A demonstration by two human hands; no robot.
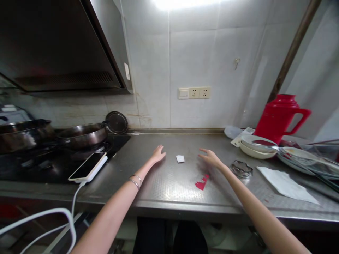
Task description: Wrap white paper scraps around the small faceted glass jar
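Observation:
On the metal counter [159, 187] lies a small white folded piece [180, 159], perhaps paper or cloth, between my two hands. My left hand [158, 153] rests at or just above the counter left of it, fingers stretched forward and holding nothing. To its right, my right hand [210, 157] is also empty, with its fingers apart and pointing left. Nearer to me than the right hand lies a red paper cutout [202, 182] with a jagged edge. Neither hand touches the white piece or the red paper.
At left, a phone [88, 166] with a white cable lies by the stove, near a steel pan [83, 135]. At right are a metal ring-shaped item [241, 169], a white paper sheet [287, 185], stacked bowls [258, 146], plates [309, 158] and a red thermos [277, 118].

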